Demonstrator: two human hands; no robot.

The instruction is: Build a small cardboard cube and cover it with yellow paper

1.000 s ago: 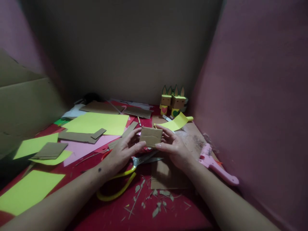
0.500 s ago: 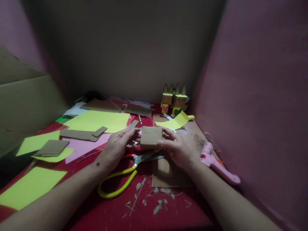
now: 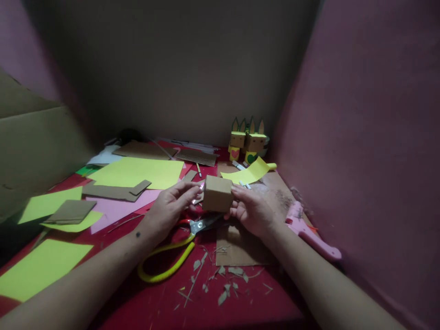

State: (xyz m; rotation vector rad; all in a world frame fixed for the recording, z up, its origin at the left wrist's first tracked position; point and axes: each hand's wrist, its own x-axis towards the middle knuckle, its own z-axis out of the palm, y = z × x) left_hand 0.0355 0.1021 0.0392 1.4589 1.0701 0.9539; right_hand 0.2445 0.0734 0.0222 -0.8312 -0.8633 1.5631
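Cardboard box [image 3: 217, 195]: was held above the red table [image 3: 240, 316], between the two hands and past the scissors, tilted so that its top and one side faced the wearer.
Right hand [image 3: 252, 208]: held the box at its right side, fingers curled narrowly around that edge.
Left hand [image 3: 171, 201]: was bent to a narrow opening just beside the box's left side; whether its fingertips touched the box could not be told.
Box handling: the step in hand looked like turning the box over to inspect its faces and edges.
Next grip: a further turn seemed to call for a light, steady right-hand pinch, with the left fingers bracing the opposite side so that the thin walls did not buckle.
Box faces: a second earlier one broad face was nearly all that showed; now two faces stood out and the box read as a solid block.
Thumbs: both had rested on the box's lower edge in that earlier view; by now neither lay across the facing side.
Scissors [image 3: 196, 227]: lay on the table nearer the wearer, yellow handle outward, in much the same place as earlier.
Glue gun [image 3: 311, 236]: lay beyond the right forearm, likewise apparently unmoved.
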